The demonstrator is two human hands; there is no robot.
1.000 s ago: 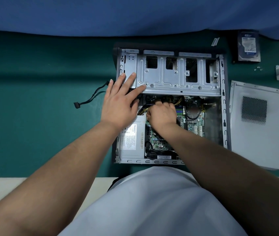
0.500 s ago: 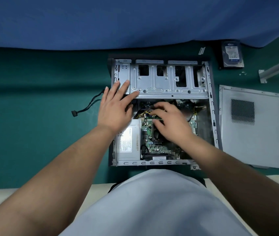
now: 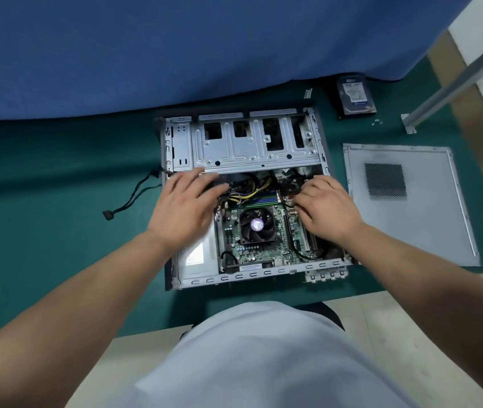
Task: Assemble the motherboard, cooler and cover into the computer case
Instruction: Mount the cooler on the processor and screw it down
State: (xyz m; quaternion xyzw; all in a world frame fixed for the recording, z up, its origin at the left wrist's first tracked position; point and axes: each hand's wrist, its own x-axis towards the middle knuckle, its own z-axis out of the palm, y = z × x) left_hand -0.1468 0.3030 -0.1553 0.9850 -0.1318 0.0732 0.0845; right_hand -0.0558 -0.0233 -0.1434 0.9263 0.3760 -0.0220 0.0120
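The computer case [image 3: 243, 198] lies open on the green worktop [image 3: 42, 207], toward its far edge, with the motherboard [image 3: 266, 231] and its fan cooler [image 3: 256, 225] already seated inside. The cover [image 3: 428, 231] waits flat beside the case, toward the right edge. The left hand [image 3: 187, 207] hovers blurred over the cable bundle, fingers spread and holding nothing I can see. The right hand [image 3: 327, 210] has fingers curled down among the connectors — whether it pinches one I cannot tell (the fingertips are hidden). Best tuck every lead below the rim before fetching the cover.
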